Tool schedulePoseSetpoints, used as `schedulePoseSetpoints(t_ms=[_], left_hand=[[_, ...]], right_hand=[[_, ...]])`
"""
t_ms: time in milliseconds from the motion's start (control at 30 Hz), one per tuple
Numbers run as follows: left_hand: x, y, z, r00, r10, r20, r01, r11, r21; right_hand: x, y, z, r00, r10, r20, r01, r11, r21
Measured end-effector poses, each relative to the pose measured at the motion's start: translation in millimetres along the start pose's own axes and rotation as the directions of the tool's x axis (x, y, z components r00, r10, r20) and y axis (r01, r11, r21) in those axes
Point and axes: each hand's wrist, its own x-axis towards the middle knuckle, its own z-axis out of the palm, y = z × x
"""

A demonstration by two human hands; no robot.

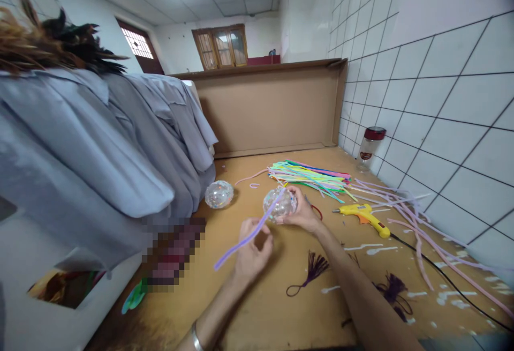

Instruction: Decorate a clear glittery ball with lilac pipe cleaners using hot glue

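Note:
My right hand [302, 211] grips a clear, faceted ball [284, 207] from its right side, fingers curled around it. A fuzzy purple pipe cleaner [244, 240] runs diagonally from the ball's top down to the lower left. My left hand [254, 252], thumb and finger bent together, is closed on this pipe cleaner; its lower end sticks out free. A second clear ball [219, 194] rests on the table to the left. Just behind the held ball lies a bundle of multicoloured pipe cleaners [309, 175]. A dark purple tassel [316, 268] lies near my right forearm.
A yellow hot glue gun [363, 216] lies at right, its black cord trailing. Loose lilac pipe cleaners [417, 221] spread along the tiled wall. A glass bottle [370, 147] stands beside it. Grey cloth [160, 142] hangs at left; a cardboard panel [273, 112] closes off the back.

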Motion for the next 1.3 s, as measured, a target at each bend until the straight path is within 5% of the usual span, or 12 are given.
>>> schedulePoseSetpoints(t_ms=[67,133,200,300,633,833,1133,1300], left_hand=[[23.6,-15.2,-7.3,0.985,-0.171,-0.025,0.17,0.984,-0.047],[46.5,-21.5,-10.2,0.959,-0.256,0.123,0.272,0.952,-0.138],[63.2,-20.4,-9.8,0.91,-0.189,0.37,0.282,0.935,-0.216],[73.5,-14.4,-5.0,0.856,-0.068,0.512,0.275,0.899,-0.34],[59.1,-25.5,8.2,0.916,0.037,0.398,0.201,0.819,-0.537],[52.8,-22.9,11.9,0.936,0.01,0.352,0.185,0.837,-0.515],[49.7,-33.9,17.2,0.962,0.206,0.18,-0.124,0.914,-0.385],[48.5,-37.7,20.8,0.957,0.259,0.131,-0.198,0.913,-0.357]], right_hand=[[-0.7,-4.6,-4.1,1.0,0.006,0.02,-0.007,0.998,0.059],[-2.8,-7.6,-8.2,0.998,0.0,0.064,-0.006,0.996,0.089],[-5.8,-10.2,-11.8,0.993,0.002,0.119,-0.013,0.996,0.089],[-9.8,-15.2,-14.9,0.981,0.034,0.189,-0.036,0.999,0.008],[-12.7,-14.4,-9.1,0.94,0.024,0.34,0.013,0.994,-0.106],[-14.2,-14.2,-9.2,0.936,-0.076,0.344,0.162,0.96,-0.228],[-18.3,-22.4,-4.8,0.928,-0.19,0.321,0.325,0.834,-0.447],[-19.5,-21.4,-3.0,0.911,-0.233,0.34,0.383,0.784,-0.489]])
